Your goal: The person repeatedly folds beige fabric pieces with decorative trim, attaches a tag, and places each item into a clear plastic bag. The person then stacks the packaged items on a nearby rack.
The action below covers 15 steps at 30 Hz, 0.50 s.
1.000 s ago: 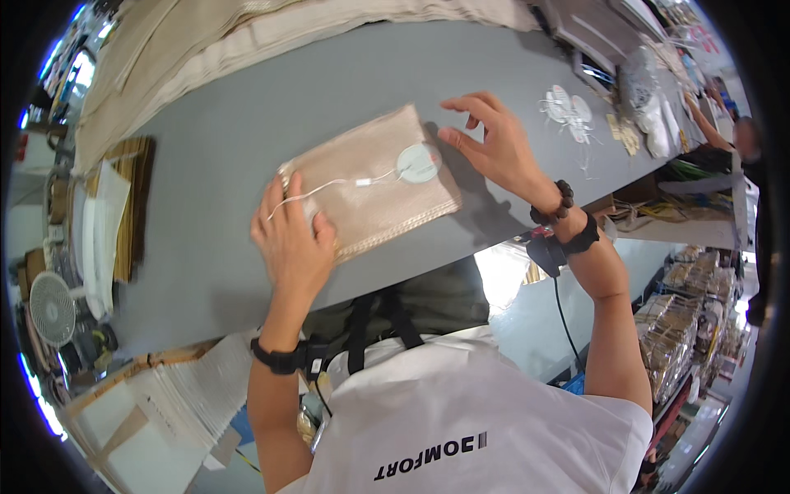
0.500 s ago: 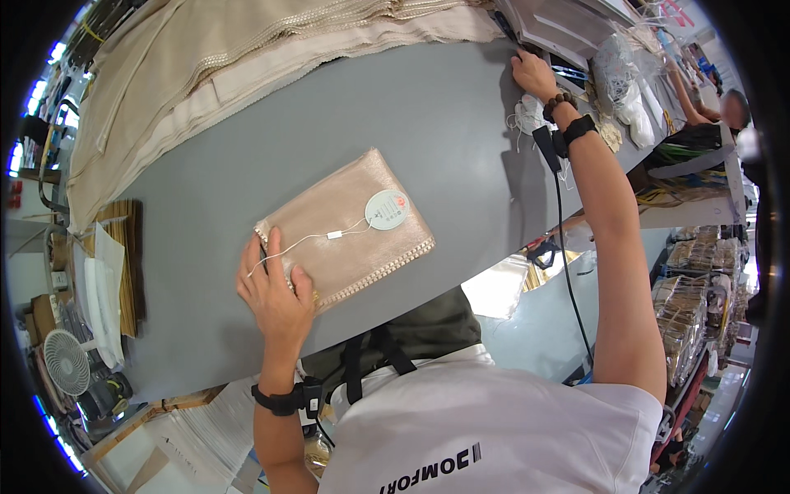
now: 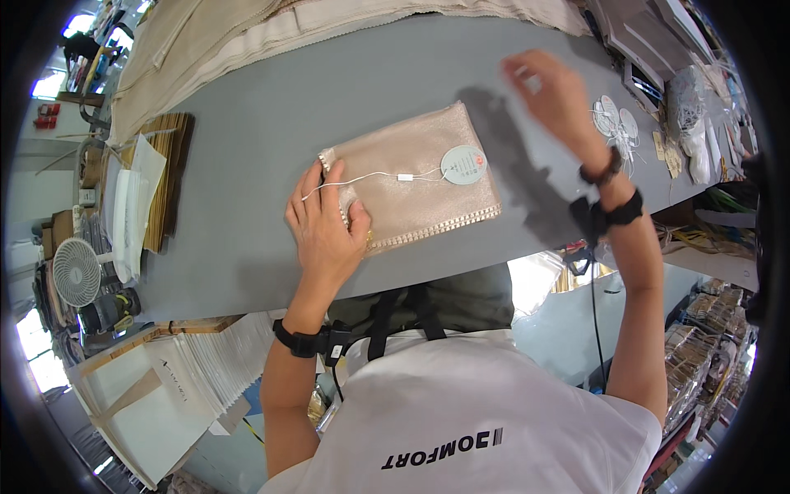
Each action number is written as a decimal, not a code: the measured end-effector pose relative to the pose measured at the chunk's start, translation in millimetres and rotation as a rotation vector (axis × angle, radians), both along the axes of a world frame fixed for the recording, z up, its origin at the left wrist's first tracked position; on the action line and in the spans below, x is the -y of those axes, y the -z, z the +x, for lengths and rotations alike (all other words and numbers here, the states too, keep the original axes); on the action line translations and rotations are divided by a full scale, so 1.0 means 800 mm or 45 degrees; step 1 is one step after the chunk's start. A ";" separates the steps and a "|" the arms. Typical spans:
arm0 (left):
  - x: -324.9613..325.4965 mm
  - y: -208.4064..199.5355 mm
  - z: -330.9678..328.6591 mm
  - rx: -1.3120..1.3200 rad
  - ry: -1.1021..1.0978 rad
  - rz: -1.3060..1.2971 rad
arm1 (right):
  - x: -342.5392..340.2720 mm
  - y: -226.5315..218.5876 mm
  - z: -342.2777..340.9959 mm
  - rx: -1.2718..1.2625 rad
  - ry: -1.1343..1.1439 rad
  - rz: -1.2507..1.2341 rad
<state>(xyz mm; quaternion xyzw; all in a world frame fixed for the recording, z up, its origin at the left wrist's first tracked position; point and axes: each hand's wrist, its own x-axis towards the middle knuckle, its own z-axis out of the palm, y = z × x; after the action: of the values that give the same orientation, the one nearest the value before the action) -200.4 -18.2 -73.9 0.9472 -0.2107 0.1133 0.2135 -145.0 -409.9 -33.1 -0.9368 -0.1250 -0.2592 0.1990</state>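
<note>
A folded, shiny beige cloth (image 3: 395, 210) with a pale beaded trim lies on the grey table. Across its top runs a white string holding a round pale-green tag (image 3: 464, 165), which bears a red dot. My left hand (image 3: 327, 226) rests over the cloth's left end, fingers apart, thumb on top. To the right, above the table, my right hand (image 3: 555, 103) is raised and blurred by motion. Its fingers are bent together round a small white piece (image 3: 532, 82), too smeared to name.
Stacked beige cloths (image 3: 247, 41) line the table's far edge. Several round tags with strings (image 3: 615, 123) lie at the right, beside a dark flat device (image 3: 643, 86). At the left stand brown card sleeves (image 3: 171, 181) and a white fan (image 3: 77, 272).
My right hand has come away from the far right corner of the table toward the cloth, a small white piece now in its fingers. The left hand stays on the cloth; the view has shifted.
</note>
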 end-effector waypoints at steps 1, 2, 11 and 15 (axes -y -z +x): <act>0.000 0.000 0.000 0.003 0.004 -0.003 | -0.046 0.002 -0.020 -0.046 -0.135 0.074; -0.001 0.000 0.000 0.013 0.010 -0.016 | -0.085 0.004 -0.037 -0.089 -0.269 0.001; -0.004 0.000 -0.003 -0.051 -0.020 -0.200 | -0.131 -0.015 -0.075 0.023 -0.161 -0.166; -0.004 0.000 -0.003 -0.124 -0.058 -0.260 | -0.172 -0.006 -0.075 -0.018 -0.277 -0.074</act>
<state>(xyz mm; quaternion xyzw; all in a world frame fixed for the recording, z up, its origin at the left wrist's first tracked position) -202.7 -15.0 -73.8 0.9294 -0.1661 0.0928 0.3163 -205.2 -272.6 -28.5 -0.9249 -0.2319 -0.2257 0.1995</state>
